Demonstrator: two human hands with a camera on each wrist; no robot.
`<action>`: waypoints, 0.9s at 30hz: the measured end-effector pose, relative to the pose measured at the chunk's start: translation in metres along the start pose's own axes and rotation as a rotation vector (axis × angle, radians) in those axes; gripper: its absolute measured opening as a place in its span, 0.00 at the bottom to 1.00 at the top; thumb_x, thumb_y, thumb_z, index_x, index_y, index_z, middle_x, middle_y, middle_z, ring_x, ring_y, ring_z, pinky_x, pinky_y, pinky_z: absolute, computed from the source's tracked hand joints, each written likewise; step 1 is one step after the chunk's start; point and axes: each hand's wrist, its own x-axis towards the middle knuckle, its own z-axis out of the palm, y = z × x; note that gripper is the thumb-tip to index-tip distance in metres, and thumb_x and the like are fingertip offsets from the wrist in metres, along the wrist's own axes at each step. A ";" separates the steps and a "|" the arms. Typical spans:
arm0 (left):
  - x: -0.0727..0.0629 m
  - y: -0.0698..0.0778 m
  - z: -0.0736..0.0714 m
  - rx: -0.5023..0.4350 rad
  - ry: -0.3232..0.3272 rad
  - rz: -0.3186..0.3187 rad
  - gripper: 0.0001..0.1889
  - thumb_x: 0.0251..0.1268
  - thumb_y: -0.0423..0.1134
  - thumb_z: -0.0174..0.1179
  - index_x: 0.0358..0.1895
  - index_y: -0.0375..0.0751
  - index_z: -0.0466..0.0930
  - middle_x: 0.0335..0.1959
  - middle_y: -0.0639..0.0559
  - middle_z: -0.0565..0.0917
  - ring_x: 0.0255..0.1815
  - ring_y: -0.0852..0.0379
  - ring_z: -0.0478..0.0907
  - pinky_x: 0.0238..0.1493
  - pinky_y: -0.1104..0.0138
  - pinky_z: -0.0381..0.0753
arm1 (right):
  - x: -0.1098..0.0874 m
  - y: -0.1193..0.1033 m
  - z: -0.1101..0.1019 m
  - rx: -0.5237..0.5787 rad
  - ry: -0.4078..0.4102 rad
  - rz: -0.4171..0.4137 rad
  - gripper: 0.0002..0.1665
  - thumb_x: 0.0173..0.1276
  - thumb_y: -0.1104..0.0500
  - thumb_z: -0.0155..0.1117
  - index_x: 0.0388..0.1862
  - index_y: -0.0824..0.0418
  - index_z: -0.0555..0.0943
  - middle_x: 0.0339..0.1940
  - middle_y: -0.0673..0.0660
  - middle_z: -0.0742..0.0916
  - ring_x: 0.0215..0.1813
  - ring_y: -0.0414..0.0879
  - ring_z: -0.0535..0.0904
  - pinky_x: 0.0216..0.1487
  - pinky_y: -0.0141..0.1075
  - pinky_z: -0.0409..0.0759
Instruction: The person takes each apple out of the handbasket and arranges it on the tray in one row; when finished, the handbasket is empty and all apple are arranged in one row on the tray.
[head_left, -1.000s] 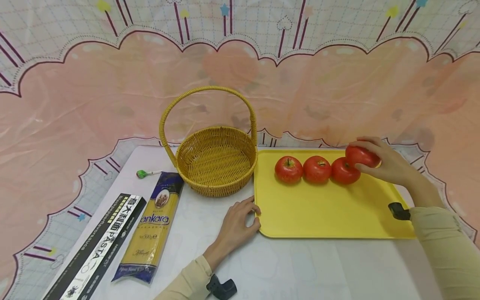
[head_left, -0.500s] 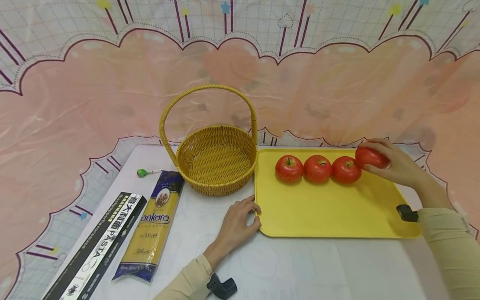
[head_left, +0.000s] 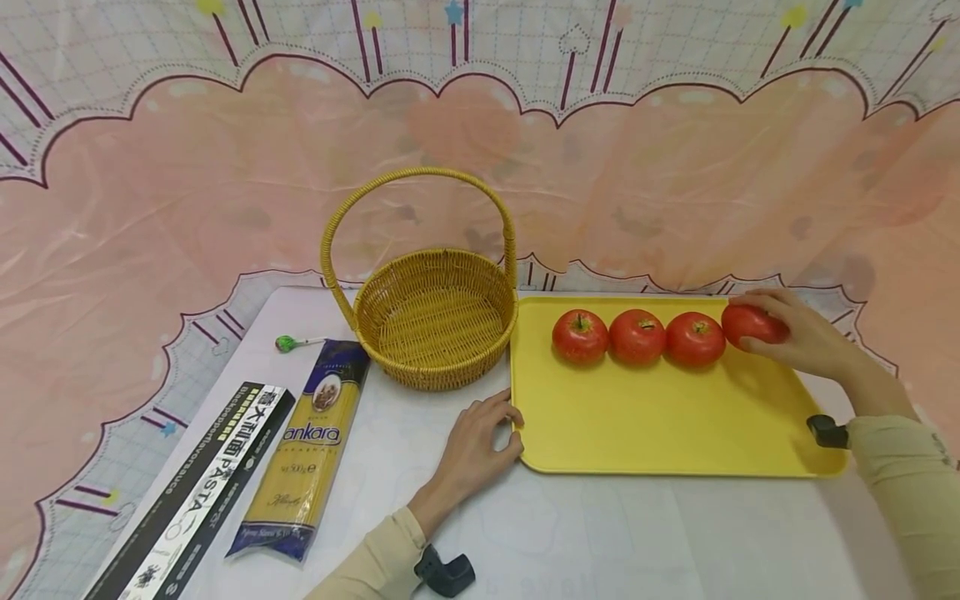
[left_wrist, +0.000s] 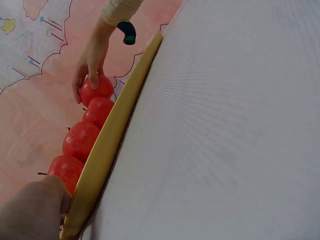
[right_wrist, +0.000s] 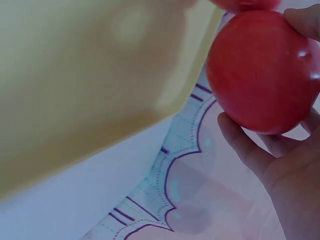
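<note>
My right hand [head_left: 806, 337] grips a red apple [head_left: 752, 325] at the right end of a row, over the back right of the yellow tray [head_left: 660, 425]. In the right wrist view the fingers [right_wrist: 245, 142] wrap one side of that apple [right_wrist: 265, 70], with the thumb on the other. Three more apples stand in line along the tray's back: a left one [head_left: 580, 337], a middle one [head_left: 637, 337] and a right one [head_left: 694, 339]. At the tray's left rim my left hand [head_left: 476, 446] holds the edge between thumb and curled fingers; its fingertips are partly hidden in the left wrist view.
A yellow wicker basket [head_left: 438, 375] with a tall handle stands left of the tray. Beside it lie a spaghetti packet [head_left: 300, 454], a black and white pasta box [head_left: 191, 500] and a green lollipop [head_left: 286, 343]. A patterned cloth [head_left: 465, 200] hangs behind the table.
My right hand has carried its apple rightward and down, from above the third apple to the row's right end. My left hand stays at the tray's rim.
</note>
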 end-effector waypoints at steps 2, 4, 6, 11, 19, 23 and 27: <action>0.000 0.000 0.000 0.001 0.001 0.000 0.06 0.52 0.37 0.59 0.34 0.53 0.79 0.59 0.51 0.79 0.48 0.56 0.78 0.43 0.65 0.70 | 0.001 0.003 0.001 -0.003 -0.025 0.006 0.37 0.57 0.53 0.69 0.65 0.57 0.68 0.64 0.69 0.66 0.55 0.70 0.66 0.49 0.70 0.66; 0.000 0.000 0.000 0.001 0.001 0.000 0.06 0.52 0.37 0.59 0.34 0.53 0.79 0.59 0.51 0.79 0.48 0.56 0.78 0.43 0.65 0.71 | 0.001 0.007 0.002 -0.007 -0.049 0.004 0.36 0.57 0.53 0.69 0.64 0.58 0.68 0.63 0.70 0.67 0.54 0.70 0.67 0.49 0.69 0.66; 0.000 0.000 0.000 0.000 0.001 -0.001 0.06 0.52 0.37 0.59 0.34 0.53 0.79 0.59 0.51 0.79 0.48 0.56 0.78 0.43 0.65 0.71 | 0.002 0.010 0.003 -0.010 -0.064 -0.005 0.36 0.57 0.52 0.69 0.63 0.58 0.69 0.61 0.69 0.68 0.54 0.69 0.68 0.49 0.69 0.67; 0.000 0.000 -0.001 -0.010 -0.007 -0.005 0.06 0.53 0.37 0.59 0.35 0.53 0.79 0.60 0.51 0.79 0.49 0.56 0.78 0.43 0.65 0.70 | 0.003 0.016 0.006 -0.022 -0.071 -0.065 0.35 0.55 0.53 0.71 0.60 0.59 0.71 0.57 0.68 0.71 0.52 0.67 0.70 0.49 0.66 0.67; 0.000 0.000 0.000 -0.010 -0.021 -0.007 0.06 0.53 0.38 0.59 0.35 0.52 0.79 0.60 0.51 0.78 0.50 0.55 0.78 0.43 0.64 0.70 | 0.005 0.021 0.009 -0.046 -0.150 -0.061 0.37 0.55 0.50 0.71 0.62 0.59 0.69 0.55 0.67 0.70 0.52 0.67 0.72 0.50 0.66 0.68; 0.000 0.000 0.000 -0.010 -0.022 -0.006 0.06 0.54 0.38 0.59 0.35 0.52 0.79 0.60 0.50 0.78 0.50 0.55 0.77 0.44 0.64 0.71 | 0.007 0.022 0.009 -0.053 -0.174 -0.044 0.38 0.55 0.49 0.70 0.62 0.60 0.69 0.56 0.69 0.69 0.53 0.68 0.71 0.51 0.68 0.67; 0.000 0.000 -0.001 -0.012 -0.021 -0.006 0.06 0.54 0.37 0.59 0.35 0.52 0.79 0.60 0.50 0.78 0.50 0.55 0.77 0.45 0.63 0.71 | 0.009 0.019 0.011 -0.047 -0.173 -0.054 0.38 0.55 0.51 0.70 0.63 0.62 0.68 0.57 0.71 0.68 0.53 0.69 0.70 0.50 0.68 0.68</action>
